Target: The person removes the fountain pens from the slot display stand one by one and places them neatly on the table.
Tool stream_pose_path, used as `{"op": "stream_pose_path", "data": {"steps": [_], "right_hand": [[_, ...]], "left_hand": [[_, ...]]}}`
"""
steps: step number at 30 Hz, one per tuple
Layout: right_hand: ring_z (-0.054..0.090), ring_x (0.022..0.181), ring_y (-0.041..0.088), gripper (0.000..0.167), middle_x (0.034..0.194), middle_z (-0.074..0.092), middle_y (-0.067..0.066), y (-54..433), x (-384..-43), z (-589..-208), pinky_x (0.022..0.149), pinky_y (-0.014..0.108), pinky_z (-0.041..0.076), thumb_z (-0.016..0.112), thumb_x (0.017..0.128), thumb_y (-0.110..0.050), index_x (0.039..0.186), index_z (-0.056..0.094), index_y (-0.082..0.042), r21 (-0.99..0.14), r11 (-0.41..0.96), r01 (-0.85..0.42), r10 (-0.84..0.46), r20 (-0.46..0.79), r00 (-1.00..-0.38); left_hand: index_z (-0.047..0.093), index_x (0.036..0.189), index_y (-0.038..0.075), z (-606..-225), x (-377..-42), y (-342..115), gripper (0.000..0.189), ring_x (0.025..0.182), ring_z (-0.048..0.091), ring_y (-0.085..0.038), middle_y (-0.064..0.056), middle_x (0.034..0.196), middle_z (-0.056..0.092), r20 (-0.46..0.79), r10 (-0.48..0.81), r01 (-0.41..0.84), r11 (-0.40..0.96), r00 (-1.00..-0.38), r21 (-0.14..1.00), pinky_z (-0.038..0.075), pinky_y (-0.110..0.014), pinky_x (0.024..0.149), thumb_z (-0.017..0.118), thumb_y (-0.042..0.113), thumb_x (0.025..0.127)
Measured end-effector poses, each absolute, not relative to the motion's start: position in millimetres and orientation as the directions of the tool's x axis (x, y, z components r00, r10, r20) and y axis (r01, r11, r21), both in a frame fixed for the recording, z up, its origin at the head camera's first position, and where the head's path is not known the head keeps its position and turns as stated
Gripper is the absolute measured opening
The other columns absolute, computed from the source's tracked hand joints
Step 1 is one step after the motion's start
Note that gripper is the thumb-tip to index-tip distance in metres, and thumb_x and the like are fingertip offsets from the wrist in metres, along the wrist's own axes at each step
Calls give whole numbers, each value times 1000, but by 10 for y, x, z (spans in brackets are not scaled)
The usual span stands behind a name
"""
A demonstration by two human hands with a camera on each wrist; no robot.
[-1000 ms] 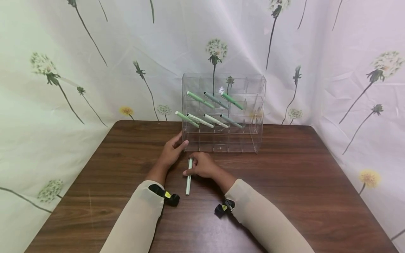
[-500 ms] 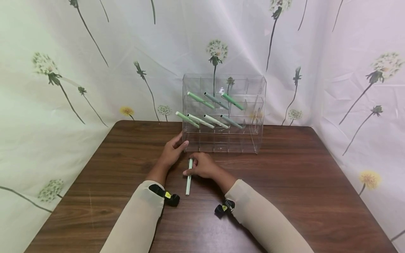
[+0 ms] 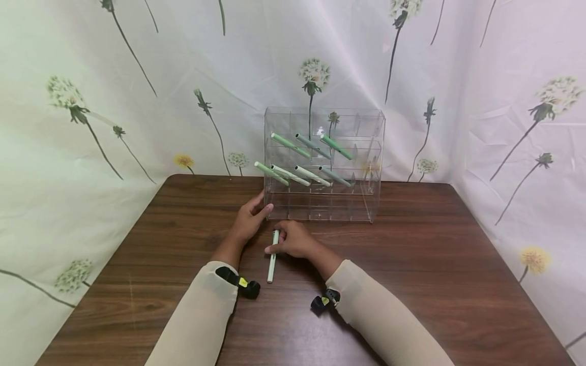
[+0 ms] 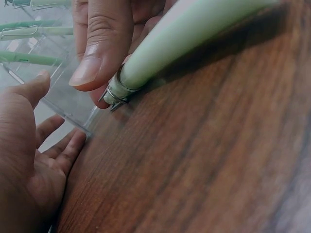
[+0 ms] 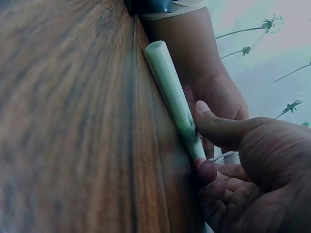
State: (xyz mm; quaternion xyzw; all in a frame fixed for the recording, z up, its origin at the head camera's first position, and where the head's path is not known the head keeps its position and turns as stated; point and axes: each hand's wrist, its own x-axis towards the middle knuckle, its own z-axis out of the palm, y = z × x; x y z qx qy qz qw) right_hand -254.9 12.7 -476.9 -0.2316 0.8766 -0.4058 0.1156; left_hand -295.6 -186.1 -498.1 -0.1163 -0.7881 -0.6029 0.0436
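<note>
A pale green pen (image 3: 272, 268) with a metal clip sits low over the wooden table, its near end pointing toward the person. My right hand (image 3: 295, 240) pinches it between thumb and fingers near its far end. My left hand (image 3: 248, 222) rests against the lower left corner of a clear acrylic pen rack (image 3: 320, 220). Its thumb is at the front and its fingers lie along the side, fairly straight in the left wrist view. The pen's barrel (image 4: 167, 41) looms large there, beside the right thumb. In the right wrist view, the pen (image 5: 170, 87) slants close above or on the wood.
Several green, pale and grey-green pens lie slanted in the rack's two middle tiers, such as a dark green pen (image 3: 336, 147) and a light green pen (image 3: 271, 173) that sticks out left. A flowered cloth (image 3: 206, 76) hangs behind the brown table (image 3: 412, 264).
The near end of the pen in my right hand has swung very slightly left. Both hands stay almost where they were, and the rack has not moved.
</note>
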Motion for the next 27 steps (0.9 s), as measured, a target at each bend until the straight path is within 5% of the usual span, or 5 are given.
{"op": "stream_pose_path", "data": {"steps": [27], "right_hand": [[56,64,7,69,78,66,0,153,-2516,-4702,60,20,45,92,91,-27,145,63,5,-794,526,-304,-523,-20,-852]], "left_hand": [[40,171,18,-4959,-2941,-1869,66,156,50,-39,-14,173,44,202,135,231,251,-970,940,40,-56,127,68,26,111]]}}
